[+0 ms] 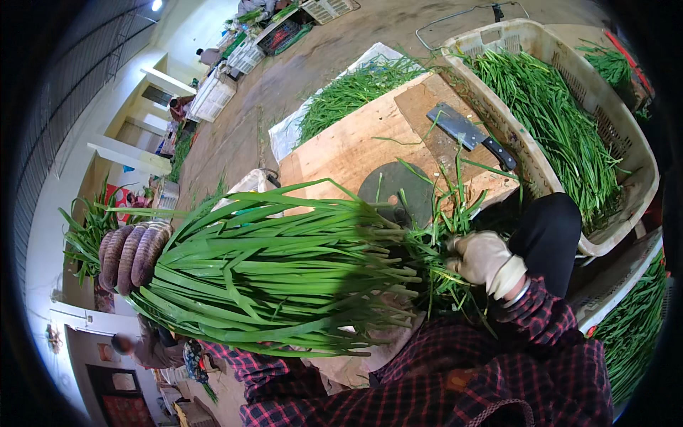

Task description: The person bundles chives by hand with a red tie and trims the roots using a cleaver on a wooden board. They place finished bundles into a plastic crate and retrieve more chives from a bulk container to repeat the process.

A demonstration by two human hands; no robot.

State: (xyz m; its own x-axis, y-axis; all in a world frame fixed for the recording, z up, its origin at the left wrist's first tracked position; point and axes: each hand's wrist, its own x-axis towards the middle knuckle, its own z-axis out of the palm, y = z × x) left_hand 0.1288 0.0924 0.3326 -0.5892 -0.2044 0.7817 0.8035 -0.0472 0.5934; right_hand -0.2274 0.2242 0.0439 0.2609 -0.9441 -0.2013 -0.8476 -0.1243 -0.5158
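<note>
1. Red-and-black checked sleeves [455, 377] fill the lower edge, nearest the lens; both forearms come up from there.
2. Large bundle of long flat green chive-like leaves [284, 267] lies across the lap, in front of the pale wooden bench [348, 146], leaf tips to the left, cut stalk ends to the right.
3. Left hand [131, 252], in a ribbed brownish knit glove, has fingers curled closed around the leaf-tip end.
4. Right hand [484, 260], in a cream glove, is closed on the stalk end of the bundle; the fingertips are hidden by leaves.
5. Risk: the bundle is wide and loose, held only at its ends, so the middle could sag and leaves slide out onto the floor.
6. Risk: steel cleaver with a black handle [469, 134] lies bare on the bench just beyond the right hand; a blind reach could meet the blade.
7. Risk: stray leaves on the bench near the dark round metal disc [395, 192] could snag the bundle.
8. Cream plastic crate of cut greens [626, 135] sits right of the bench.
</note>
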